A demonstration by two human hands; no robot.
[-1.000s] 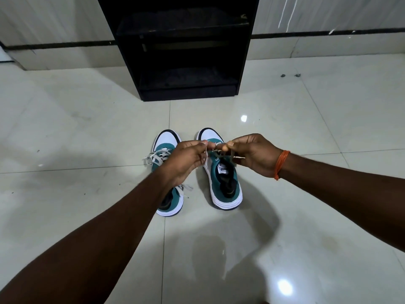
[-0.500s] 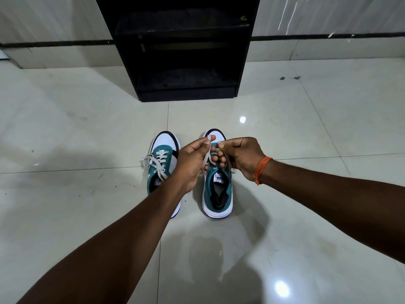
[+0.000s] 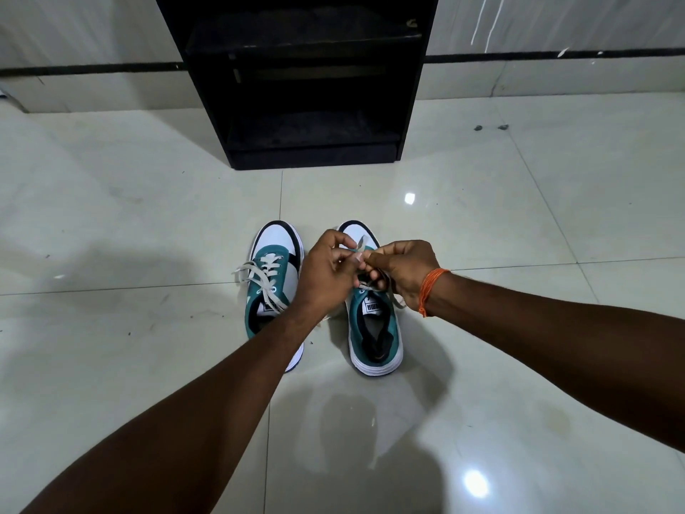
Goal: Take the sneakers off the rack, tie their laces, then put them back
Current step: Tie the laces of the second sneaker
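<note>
Two teal and white sneakers stand side by side on the pale tiled floor, toes pointing at the rack. The left sneaker (image 3: 272,280) has loose, untied white laces spread over its tongue. Over the right sneaker (image 3: 374,328) my left hand (image 3: 328,270) and my right hand (image 3: 402,270) meet, each pinching part of its white lace (image 3: 360,243). My fingers hide how the lace is crossed. An orange thread band circles my right wrist.
The black shoe rack (image 3: 296,79) stands against the wall straight ahead, its shelves dark and showing no shoes. Glossy floor tiles spread to both sides, with small specks of debris (image 3: 489,127) at the far right.
My hands have drawn closer together above the right sneaker and a lace end now sticks up between them. The view shifted slightly; both sneakers stay in place.
</note>
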